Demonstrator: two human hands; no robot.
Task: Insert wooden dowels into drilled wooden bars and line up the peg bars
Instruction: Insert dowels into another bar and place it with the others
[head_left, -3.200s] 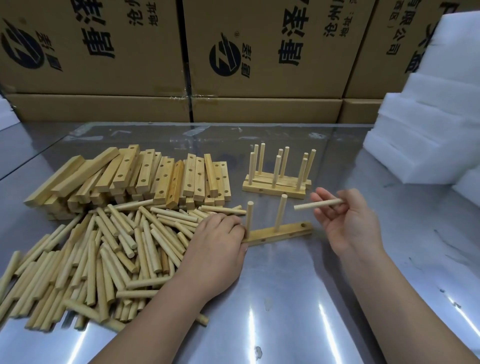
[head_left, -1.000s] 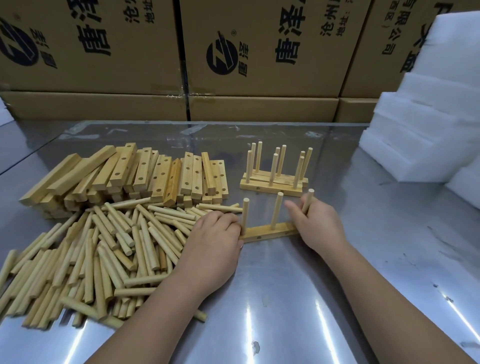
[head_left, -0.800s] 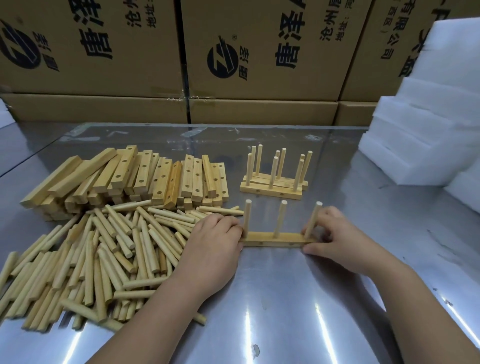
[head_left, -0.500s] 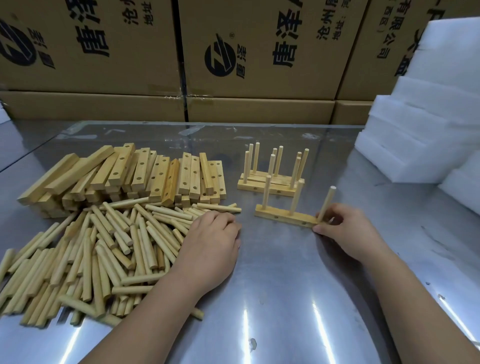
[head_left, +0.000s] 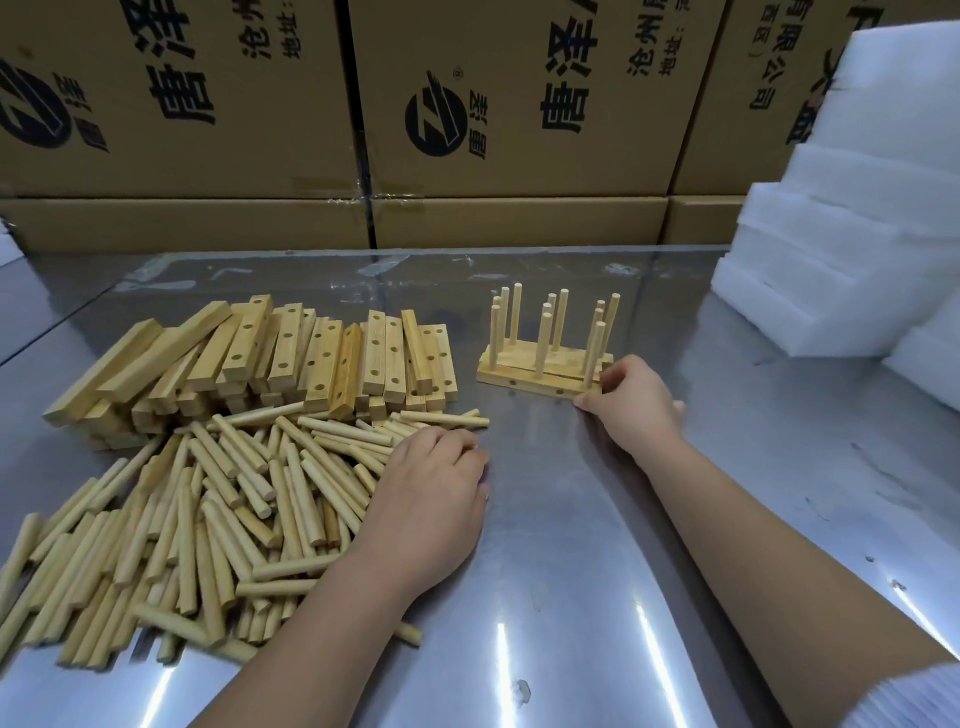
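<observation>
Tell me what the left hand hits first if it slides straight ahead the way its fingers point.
The left hand would likely meet the loose dowels lying just past its knuckles, then the stack of drilled bars behind them.

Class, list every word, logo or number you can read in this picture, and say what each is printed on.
"唐泽": large black print on the middle cardboard box and the left cardboard box.
"唐泽": small, beside the round logo on the middle box.
"沧州", "地址:": middle box; the rest is cut off.
Right cardboard box: print cut off, unreadable.
No writing on the wooden bars or dowels.
</observation>
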